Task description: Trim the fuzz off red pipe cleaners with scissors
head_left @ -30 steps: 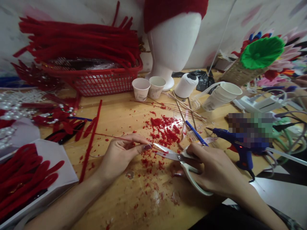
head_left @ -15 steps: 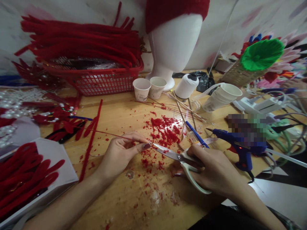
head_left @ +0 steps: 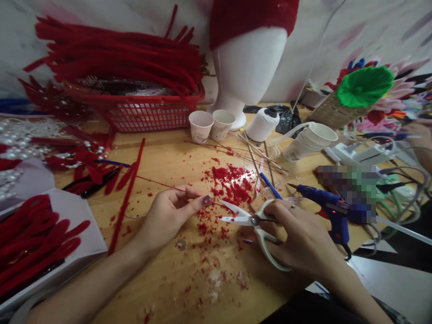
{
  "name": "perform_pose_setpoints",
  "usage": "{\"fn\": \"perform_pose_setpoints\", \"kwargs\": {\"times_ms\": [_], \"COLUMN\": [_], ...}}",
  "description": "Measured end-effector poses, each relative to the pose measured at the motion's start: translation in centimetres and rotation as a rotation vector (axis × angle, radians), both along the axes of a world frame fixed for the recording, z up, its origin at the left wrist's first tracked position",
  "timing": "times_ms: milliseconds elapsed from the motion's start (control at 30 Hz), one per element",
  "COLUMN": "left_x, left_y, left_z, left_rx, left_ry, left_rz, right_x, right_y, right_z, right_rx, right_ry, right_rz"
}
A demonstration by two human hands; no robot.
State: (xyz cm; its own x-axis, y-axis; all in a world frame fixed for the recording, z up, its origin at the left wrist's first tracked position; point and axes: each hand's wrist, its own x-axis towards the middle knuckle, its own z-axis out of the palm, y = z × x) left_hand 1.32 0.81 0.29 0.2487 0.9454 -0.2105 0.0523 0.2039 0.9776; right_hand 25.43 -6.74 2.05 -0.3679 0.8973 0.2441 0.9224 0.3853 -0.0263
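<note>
Between thumb and fingers, my left hand (head_left: 172, 209) pinches a thin red wire (head_left: 155, 182). The wire trails back to the left, and its short free end pokes out toward the scissors. My right hand (head_left: 300, 229) grips white-handled scissors (head_left: 266, 234), their blades parted and pointing left, tips just right of the wire's end. Red fuzz clippings (head_left: 232, 184) lie scattered on the wooden table (head_left: 162, 279) behind and under the blades. A long red fuzzy strip (head_left: 128, 198) lies left of my left hand.
A red basket (head_left: 148, 112) of fuzzy stems stands behind, beside a white mannequin head (head_left: 249, 63). Paper cups (head_left: 201, 126) and a thread cone (head_left: 263, 123) are near it. A blue glue gun (head_left: 324, 202) lies right; a white box (head_left: 76, 209) of red pieces sits left.
The scissor blades have opened from nearly closed. A short wire end now shows beyond my left fingertips. The camera view has shifted slightly.
</note>
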Motion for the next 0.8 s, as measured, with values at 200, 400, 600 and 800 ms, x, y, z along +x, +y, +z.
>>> {"fn": "perform_pose_setpoints", "kwargs": {"times_ms": [200,400,600,800], "left_x": [-0.04,-0.02,-0.02,0.04], "left_y": [0.06,0.10,0.01,-0.03], "left_z": [0.05,0.05,-0.26,-0.22], "left_rx": [-0.031,-0.032,-0.029,-0.035], "left_ry": [0.000,-0.010,-0.019,-0.031], "left_rz": [-0.020,-0.036,-0.051,-0.035], "right_x": [-0.32,-0.29,-0.23,-0.20], "right_y": [0.24,0.31,0.33,0.24], "right_z": [-0.22,-0.43,-0.76,-0.85], "right_rx": [0.033,0.012,0.035,0.007], "right_ry": [-0.033,-0.018,-0.016,-0.024], "right_rz": [-0.015,-0.013,-0.008,-0.009]}}
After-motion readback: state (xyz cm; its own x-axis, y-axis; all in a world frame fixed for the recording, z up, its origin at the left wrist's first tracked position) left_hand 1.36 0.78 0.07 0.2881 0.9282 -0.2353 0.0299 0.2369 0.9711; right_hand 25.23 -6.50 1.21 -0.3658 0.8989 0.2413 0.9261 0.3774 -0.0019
